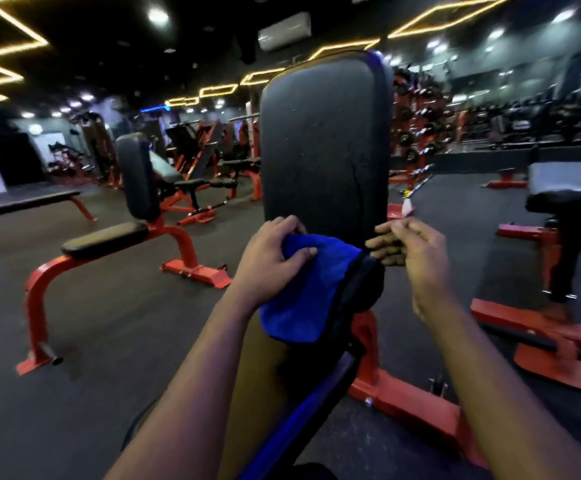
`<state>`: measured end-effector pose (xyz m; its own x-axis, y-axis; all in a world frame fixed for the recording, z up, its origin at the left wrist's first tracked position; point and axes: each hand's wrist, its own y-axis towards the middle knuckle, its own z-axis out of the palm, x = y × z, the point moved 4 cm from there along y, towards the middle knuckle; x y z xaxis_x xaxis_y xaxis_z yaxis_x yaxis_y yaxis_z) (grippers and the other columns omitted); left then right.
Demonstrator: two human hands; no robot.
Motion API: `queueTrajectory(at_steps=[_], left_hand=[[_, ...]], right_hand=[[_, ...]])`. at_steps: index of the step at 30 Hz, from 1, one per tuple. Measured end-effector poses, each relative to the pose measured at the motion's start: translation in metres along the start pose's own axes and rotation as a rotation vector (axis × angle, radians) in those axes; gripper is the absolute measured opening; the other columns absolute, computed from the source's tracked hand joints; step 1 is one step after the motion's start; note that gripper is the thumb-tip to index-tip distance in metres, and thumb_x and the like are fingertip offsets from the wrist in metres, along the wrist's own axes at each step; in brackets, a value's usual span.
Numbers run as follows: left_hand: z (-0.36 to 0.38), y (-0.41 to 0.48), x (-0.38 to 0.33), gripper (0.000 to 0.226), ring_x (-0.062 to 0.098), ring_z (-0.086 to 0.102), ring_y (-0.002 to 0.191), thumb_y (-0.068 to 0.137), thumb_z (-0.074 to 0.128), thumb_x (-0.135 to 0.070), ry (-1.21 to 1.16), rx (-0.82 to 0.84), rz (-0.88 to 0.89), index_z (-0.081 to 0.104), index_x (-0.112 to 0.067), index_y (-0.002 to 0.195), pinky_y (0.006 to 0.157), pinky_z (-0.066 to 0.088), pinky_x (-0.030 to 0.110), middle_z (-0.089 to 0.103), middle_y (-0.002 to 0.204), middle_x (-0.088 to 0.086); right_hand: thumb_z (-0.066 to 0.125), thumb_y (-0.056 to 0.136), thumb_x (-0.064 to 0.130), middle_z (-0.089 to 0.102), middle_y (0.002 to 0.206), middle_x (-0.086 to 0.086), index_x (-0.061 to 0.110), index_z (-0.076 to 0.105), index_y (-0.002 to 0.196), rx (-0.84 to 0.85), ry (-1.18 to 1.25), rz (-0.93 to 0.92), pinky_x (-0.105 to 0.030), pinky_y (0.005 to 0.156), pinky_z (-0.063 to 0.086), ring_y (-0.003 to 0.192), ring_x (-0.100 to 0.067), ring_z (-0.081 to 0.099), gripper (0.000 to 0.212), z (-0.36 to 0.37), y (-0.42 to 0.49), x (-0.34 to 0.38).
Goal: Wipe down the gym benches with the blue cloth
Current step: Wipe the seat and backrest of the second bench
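An upright gym bench with a tall black back pad (pixel 323 143) and a red frame (pixel 400 393) stands right in front of me. The blue cloth (pixel 303 292) lies draped over the bench's black seat at the foot of the back pad. My left hand (pixel 275 261) grips the cloth's top edge, thumb pressed on the fabric. My right hand (pixel 410 247) hovers beside the lower right edge of the back pad, fingers loosely curled and apart, holding nothing.
A second upright bench (pixel 136 188) with a red frame stands to the left, a flat bench (pixel 22 202) beyond it. Another black-padded bench (pixel 566 195) stands at the right. Dumbbell racks (pixel 417 133) line the back. A spray bottle (pixel 407 202) sits on the dark floor behind the bench.
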<state>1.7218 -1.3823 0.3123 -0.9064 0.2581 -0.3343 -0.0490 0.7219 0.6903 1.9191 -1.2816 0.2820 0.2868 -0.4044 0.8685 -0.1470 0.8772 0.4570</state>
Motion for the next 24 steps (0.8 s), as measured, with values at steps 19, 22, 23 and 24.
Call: queueTrajectory(at_steps=[19, 22, 23, 24], left_hand=[[-0.066, 0.209, -0.034, 0.021, 0.019, 0.038, 0.108, 0.09, 0.06, -0.041, 0.093, -0.696, 0.132, 0.059, -0.029, 0.108, 0.086, 0.022, 0.032, 0.046, 0.119, 0.005], [-0.048, 0.23, -0.046, 0.025, 0.025, 0.037, 0.111, 0.087, 0.063, -0.029, 0.239, -0.68, 0.076, 0.054, -0.028, 0.11, 0.086, 0.027, 0.037, 0.044, 0.121, 0.008], [-0.04, 0.232, -0.049, 0.024, 0.025, 0.039, 0.106, 0.087, 0.062, -0.019, 0.247, -0.682, 0.086, 0.055, -0.026, 0.109, 0.083, 0.03, 0.036, 0.046, 0.115, 0.008], [-0.033, 0.231, -0.052, 0.025, 0.025, 0.041, 0.099, 0.087, 0.057, -0.01, 0.24, -0.685, 0.108, 0.057, -0.022, 0.108, 0.08, 0.036, 0.035, 0.049, 0.108, 0.008]], right_hand=[[0.031, 0.109, 0.029, 0.063, 0.1, 0.004, 0.02, 0.057, 0.117, 0.018, -0.15, -0.124, -0.025, 0.068, 0.047, 0.087, -0.01, 0.058, 0.028, 0.044, 0.144, 0.088], [0.036, 0.107, 0.039, 0.062, 0.102, 0.007, 0.029, 0.053, 0.113, 0.08, -0.183, -0.07, -0.023, 0.065, 0.047, 0.086, -0.009, 0.058, 0.02, 0.042, 0.152, 0.081], [0.037, 0.105, 0.043, 0.063, 0.104, 0.006, 0.032, 0.053, 0.112, 0.094, -0.188, -0.059, -0.025, 0.065, 0.047, 0.086, -0.011, 0.058, 0.021, 0.04, 0.154, 0.079], [0.038, 0.104, 0.046, 0.063, 0.104, 0.007, 0.034, 0.054, 0.111, 0.113, -0.179, -0.049, -0.026, 0.064, 0.048, 0.086, -0.011, 0.059, 0.021, 0.038, 0.155, 0.077]])
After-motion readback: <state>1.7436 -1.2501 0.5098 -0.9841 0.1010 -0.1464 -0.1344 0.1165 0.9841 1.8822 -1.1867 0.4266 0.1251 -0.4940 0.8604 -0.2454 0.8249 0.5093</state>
